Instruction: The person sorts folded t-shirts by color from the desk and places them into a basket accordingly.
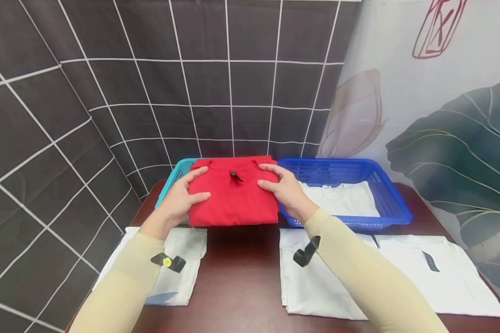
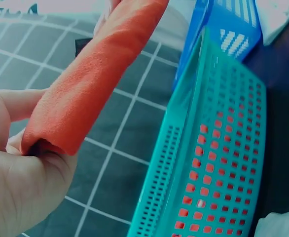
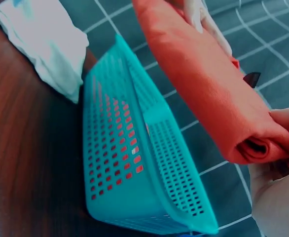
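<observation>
Head view: on the dark reddish-brown table [image 1: 241,286], folded white cloth garments [image 1: 316,286] lie near left and near right. Beyond, the left hand [image 1: 180,199] and right hand [image 1: 290,190] grasp opposite sides of a folded red fabric shirt [image 1: 233,201], held up, clear of a perforated turquoise plastic basket [image 3: 125,202]. Its collar points far; its long axis appears to run left to right. Far right stands a perforated blue plastic basket [image 1: 393,203], before a black, white-gridded backdrop [image 1: 250,83].

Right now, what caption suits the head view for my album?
Left hand and right hand hold a folded red shirt above a teal basket.
</observation>
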`<state>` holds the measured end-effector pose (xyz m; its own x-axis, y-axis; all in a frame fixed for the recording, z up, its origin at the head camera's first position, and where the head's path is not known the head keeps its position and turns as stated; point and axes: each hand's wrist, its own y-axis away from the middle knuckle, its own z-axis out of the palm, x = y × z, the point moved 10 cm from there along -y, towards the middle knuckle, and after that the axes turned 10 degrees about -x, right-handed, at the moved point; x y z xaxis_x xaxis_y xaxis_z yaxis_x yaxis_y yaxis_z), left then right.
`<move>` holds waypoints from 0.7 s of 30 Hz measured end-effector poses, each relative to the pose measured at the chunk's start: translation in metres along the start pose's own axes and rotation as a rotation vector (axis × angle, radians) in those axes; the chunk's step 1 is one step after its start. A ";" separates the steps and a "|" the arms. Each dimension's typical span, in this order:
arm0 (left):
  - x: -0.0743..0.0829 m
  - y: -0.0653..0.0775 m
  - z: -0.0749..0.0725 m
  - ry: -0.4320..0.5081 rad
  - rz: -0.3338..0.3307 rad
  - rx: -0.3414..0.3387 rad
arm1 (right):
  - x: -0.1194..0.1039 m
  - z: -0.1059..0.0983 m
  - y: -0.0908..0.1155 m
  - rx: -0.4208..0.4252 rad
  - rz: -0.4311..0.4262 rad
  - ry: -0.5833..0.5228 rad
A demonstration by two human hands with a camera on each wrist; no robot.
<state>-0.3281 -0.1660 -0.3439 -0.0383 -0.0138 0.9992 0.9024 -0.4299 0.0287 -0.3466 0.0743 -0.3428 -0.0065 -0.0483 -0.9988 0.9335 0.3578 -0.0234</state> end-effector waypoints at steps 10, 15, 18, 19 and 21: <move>-0.004 -0.041 -0.025 -0.017 -0.063 0.045 | 0.010 -0.009 -0.041 0.055 0.070 -0.022; -0.015 -0.057 -0.036 -0.059 -0.105 0.066 | 0.022 -0.011 -0.057 0.091 0.087 -0.024; -0.026 -0.063 -0.041 -0.080 -0.140 0.084 | 0.036 -0.009 -0.063 0.107 0.099 -0.032; -0.030 -0.064 -0.043 -0.093 -0.151 0.085 | 0.040 -0.007 -0.064 0.111 0.107 -0.023; -0.037 -0.064 -0.047 -0.111 -0.175 0.092 | 0.048 -0.002 -0.066 0.108 0.126 -0.014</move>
<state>-0.4041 -0.1804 -0.3845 -0.1550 0.1559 0.9755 0.9218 -0.3325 0.1996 -0.4091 0.0508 -0.3897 0.1173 -0.0230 -0.9928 0.9599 0.2591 0.1074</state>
